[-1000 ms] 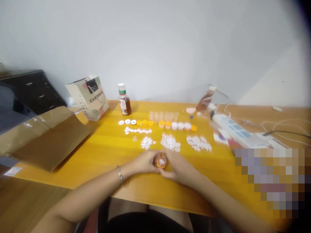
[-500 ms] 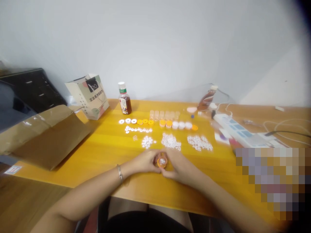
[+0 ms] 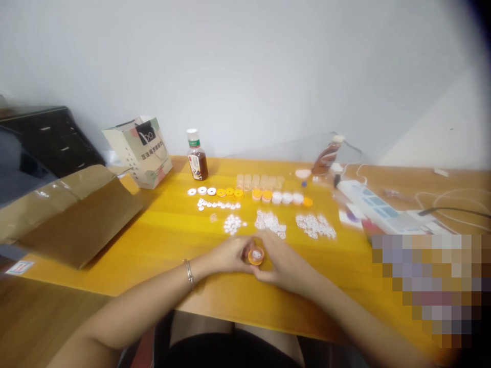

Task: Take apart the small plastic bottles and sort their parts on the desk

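Near the table's front, my left hand (image 3: 235,254) and my right hand (image 3: 282,260) curl together around a small round orange-rimmed container (image 3: 255,255). Something whitish shows in its middle; I cannot make out what. Fingers hide its sides. Just beyond my hands lie a pile of small white round pieces (image 3: 232,224), a pile of flat white pieces (image 3: 269,223) and another pile of flat white pieces (image 3: 315,225). Farther back are a row of white and orange rings (image 3: 229,192), orange and white round caps (image 3: 282,197), small white parts (image 3: 220,205) and clear cups (image 3: 260,182).
An open cardboard box (image 3: 72,220) and a paper bag (image 3: 140,153) stand on the left. A dark drink bottle (image 3: 198,162) stands at the back, with a second bottle (image 3: 327,157) leaning farther right. A power strip (image 3: 378,207) with cables lies on the right.
Hardly anything differs. Both hands stay closed around the container, with only a slight shift of the fingers.
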A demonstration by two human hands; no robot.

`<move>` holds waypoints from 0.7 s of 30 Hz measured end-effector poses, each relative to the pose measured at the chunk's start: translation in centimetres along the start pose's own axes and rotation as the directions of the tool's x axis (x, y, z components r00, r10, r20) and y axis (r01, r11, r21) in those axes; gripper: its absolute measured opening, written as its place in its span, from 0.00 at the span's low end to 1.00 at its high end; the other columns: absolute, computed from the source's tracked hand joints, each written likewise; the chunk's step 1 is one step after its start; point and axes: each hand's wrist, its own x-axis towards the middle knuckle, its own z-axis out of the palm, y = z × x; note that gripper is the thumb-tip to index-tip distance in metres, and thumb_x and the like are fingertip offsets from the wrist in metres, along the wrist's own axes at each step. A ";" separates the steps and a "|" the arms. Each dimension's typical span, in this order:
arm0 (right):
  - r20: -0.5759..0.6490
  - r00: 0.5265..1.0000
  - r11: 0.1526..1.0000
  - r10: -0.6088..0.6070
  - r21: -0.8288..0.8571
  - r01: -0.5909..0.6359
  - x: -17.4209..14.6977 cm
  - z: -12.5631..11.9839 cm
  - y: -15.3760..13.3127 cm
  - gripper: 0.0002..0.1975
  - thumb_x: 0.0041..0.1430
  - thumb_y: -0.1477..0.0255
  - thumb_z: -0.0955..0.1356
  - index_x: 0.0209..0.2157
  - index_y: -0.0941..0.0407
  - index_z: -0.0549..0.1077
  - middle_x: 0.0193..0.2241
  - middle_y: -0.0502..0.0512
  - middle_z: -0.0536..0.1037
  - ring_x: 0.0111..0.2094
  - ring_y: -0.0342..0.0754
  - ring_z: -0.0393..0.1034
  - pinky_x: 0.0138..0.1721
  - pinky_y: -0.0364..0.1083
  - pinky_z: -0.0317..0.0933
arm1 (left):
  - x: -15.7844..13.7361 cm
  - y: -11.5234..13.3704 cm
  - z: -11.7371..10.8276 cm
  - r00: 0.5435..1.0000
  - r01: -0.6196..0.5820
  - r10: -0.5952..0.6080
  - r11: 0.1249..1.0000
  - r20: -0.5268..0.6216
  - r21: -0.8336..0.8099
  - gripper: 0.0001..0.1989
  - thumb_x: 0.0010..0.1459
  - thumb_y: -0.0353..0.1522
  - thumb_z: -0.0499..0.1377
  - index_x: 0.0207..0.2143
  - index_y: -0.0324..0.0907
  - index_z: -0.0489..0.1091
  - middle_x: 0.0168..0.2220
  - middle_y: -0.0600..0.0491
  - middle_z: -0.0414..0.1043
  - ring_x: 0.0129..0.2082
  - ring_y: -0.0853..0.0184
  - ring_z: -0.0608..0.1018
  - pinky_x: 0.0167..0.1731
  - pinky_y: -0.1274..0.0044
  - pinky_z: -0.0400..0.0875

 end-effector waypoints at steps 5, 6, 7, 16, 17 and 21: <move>0.076 0.996 0.996 -0.045 -0.077 0.051 0.0 -0.3 -0.2 0.04 0.52 0.76 0.63 0.32 0.56 0.66 0.31 0.54 0.71 0.32 0.46 0.65 0.33 0.44 0.58 | 0.0 -0.3 0.1 1.000 0.025 -0.025 1.000 -0.001 0.002 0.12 0.42 0.31 0.61 0.30 0.38 0.63 0.24 0.58 0.63 0.23 0.75 0.64 0.22 0.82 0.56; 0.087 0.993 0.993 -0.083 -0.083 0.090 0.0 -0.3 -0.2 0.05 0.51 0.76 0.63 0.33 0.56 0.66 0.32 0.54 0.71 0.33 0.47 0.65 0.34 0.44 0.57 | 0.0 -0.3 0.1 1.000 0.022 -0.022 1.000 0.001 -0.008 0.12 0.42 0.31 0.61 0.31 0.38 0.63 0.25 0.58 0.64 0.23 0.75 0.64 0.22 0.82 0.56; 0.086 0.991 0.990 -0.105 -0.088 0.112 -0.1 -0.3 -0.2 0.07 0.50 0.76 0.64 0.34 0.55 0.66 0.33 0.54 0.71 0.34 0.47 0.65 0.34 0.44 0.57 | 0.0 -0.3 0.1 1.000 0.015 -0.015 1.000 0.003 -0.020 0.13 0.42 0.31 0.61 0.32 0.38 0.63 0.25 0.57 0.64 0.23 0.74 0.64 0.22 0.82 0.57; 0.008 0.998 0.990 -0.067 -0.126 0.067 0.0 0.3 -0.2 0.08 0.49 0.75 0.64 0.34 0.57 0.63 0.34 0.57 0.70 0.35 0.49 0.64 0.34 0.46 0.58 | 0.0 -0.1 -0.1 1.000 0.020 -0.019 0.999 0.023 -0.030 0.15 0.42 0.31 0.61 0.34 0.38 0.63 0.26 0.57 0.63 0.23 0.74 0.64 0.22 0.82 0.56; 0.004 0.997 0.990 -0.073 -0.123 0.073 0.0 0.2 -0.3 0.08 0.48 0.75 0.64 0.33 0.56 0.63 0.34 0.56 0.69 0.35 0.49 0.64 0.35 0.46 0.58 | 0.0 -0.1 -0.1 1.000 0.012 -0.011 0.999 0.025 -0.030 0.15 0.42 0.31 0.61 0.35 0.38 0.63 0.26 0.57 0.64 0.23 0.74 0.64 0.22 0.82 0.56; 0.021 0.998 0.992 -0.055 -0.116 0.057 0.0 -0.3 -0.6 0.08 0.48 0.75 0.64 0.33 0.56 0.63 0.33 0.56 0.69 0.35 0.49 0.64 0.34 0.45 0.58 | 0.0 0.0 -0.1 1.000 0.011 -0.011 1.000 0.017 -0.008 0.16 0.43 0.33 0.62 0.35 0.38 0.63 0.26 0.57 0.64 0.23 0.74 0.64 0.22 0.82 0.56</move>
